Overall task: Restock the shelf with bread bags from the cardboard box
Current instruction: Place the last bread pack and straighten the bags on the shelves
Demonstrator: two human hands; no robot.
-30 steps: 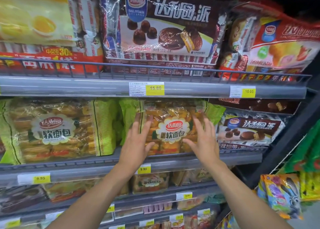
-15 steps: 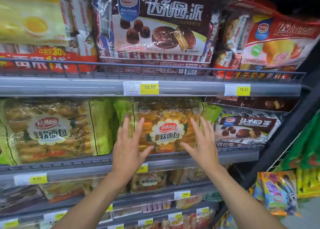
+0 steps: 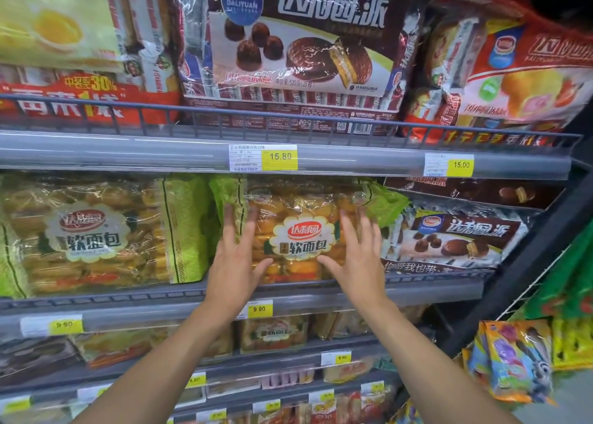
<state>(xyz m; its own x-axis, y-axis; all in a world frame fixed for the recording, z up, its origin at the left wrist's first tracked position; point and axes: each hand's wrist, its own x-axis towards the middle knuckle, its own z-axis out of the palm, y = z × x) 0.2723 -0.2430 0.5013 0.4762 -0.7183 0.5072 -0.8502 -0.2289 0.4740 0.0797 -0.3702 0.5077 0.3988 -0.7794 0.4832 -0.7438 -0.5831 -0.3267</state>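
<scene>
You face grey metal shelves (image 3: 128,154) | yellow price tag (image 3: 279,157) on your upper rail | black upright (image 3: 526,269) at your right | grey floor (image 3: 574,404) lower right

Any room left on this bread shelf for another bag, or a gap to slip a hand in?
Hardly. The only gap is a narrow dark slit between the left bread bag and the centre bread bag. Its green end butts against the chocolate pie bag on the right; the upper shelf sits close overhead.
</scene>
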